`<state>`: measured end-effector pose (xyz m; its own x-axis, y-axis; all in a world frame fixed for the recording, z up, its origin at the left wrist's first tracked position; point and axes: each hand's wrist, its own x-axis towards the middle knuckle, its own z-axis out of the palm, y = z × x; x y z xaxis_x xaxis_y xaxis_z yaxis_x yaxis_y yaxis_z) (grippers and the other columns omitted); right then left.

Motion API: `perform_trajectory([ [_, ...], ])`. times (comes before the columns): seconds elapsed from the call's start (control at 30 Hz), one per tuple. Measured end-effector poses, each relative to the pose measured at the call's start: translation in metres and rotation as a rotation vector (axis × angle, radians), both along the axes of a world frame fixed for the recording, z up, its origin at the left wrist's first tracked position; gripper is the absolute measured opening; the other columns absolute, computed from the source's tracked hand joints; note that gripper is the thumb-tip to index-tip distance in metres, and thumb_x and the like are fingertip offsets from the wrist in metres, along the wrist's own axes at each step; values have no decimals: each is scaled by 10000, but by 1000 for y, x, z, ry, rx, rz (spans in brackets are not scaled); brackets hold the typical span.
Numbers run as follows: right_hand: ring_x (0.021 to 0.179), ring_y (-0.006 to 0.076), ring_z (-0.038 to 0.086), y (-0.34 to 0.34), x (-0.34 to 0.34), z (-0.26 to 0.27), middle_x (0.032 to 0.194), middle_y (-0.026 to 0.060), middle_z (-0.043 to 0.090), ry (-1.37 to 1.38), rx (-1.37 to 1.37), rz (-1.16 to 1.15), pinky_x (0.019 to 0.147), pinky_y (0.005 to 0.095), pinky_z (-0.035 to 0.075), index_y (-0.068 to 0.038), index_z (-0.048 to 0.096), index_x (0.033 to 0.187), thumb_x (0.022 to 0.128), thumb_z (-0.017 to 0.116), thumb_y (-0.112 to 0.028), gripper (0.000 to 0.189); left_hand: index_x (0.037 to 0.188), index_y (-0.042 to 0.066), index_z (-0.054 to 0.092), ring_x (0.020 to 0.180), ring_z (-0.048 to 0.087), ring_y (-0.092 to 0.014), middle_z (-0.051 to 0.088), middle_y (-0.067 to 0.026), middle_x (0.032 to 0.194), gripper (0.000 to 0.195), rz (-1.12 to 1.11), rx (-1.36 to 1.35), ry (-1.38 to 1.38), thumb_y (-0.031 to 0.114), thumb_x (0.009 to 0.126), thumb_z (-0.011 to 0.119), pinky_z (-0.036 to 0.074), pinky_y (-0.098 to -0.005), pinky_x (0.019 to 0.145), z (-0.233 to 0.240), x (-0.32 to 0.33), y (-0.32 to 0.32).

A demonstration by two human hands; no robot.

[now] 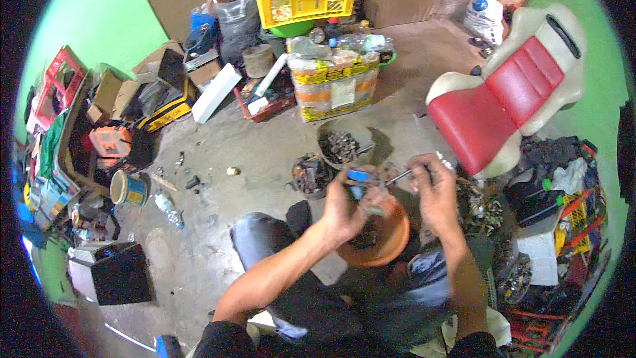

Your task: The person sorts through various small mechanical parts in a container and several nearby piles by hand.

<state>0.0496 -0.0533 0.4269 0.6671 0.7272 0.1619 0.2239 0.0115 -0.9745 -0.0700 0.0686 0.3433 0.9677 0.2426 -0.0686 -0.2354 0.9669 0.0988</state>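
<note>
My left hand (343, 209) grips a small device with a blue part (358, 175); blur hides what exactly it is. In my right hand (436, 196) is a thin metal tool, its shaft (399, 176) pointing left at the device. It looks like a screwdriver. Both hands are above an orange plastic basin (399, 243) standing between my knees, with dark material inside. Just beyond my left hand stands a round tub (325, 151) of small metal pieces (343, 145). Left of that tub lies a heap of dark parts (312, 174).
A red and cream seat (477, 109) stands at the right, near a pile of metal scraps (482, 209). A taped box (335, 89) and a yellow crate (308, 0) are ahead. On the left floor are a plastic bottle (169, 210), a bucket (130, 189) and a dark case (119, 273).
</note>
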Motion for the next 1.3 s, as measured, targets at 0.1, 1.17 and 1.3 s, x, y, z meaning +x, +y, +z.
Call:
perform_trajectory([
  [0.1, 660, 60, 488, -2, 7, -17, 808, 2, 580, 32, 1, -9, 568, 196, 407, -23, 584, 916, 897, 515, -85, 95, 1071, 58, 499, 911, 610, -270, 582, -129, 998, 317, -26, -61, 333, 302, 959, 331, 550, -361, 792, 40, 13, -32],
  [1.17, 953, 195, 546, -224, 219, -117, 1043, 69, 551, 540, -700, 8, 810, 427, 511, 14, 487, 1180, 875, 590, -209, 391, 949, 46, 529, 711, 587, -218, 606, -120, 830, 453, -489, 438, 471, 381, 971, 225, 514, -326, 685, -40, 132, -69],
  [1.3, 1075, 242, 499, -225, 227, -122, 1149, 93, 501, 888, -306, -1, 903, 522, 462, 10, 448, 1219, 887, 571, -164, 395, 1004, 8, 512, 807, 609, -253, 613, -145, 902, 467, -450, 424, 470, 363, 971, 212, 528, -360, 773, -43, 156, -83],
])
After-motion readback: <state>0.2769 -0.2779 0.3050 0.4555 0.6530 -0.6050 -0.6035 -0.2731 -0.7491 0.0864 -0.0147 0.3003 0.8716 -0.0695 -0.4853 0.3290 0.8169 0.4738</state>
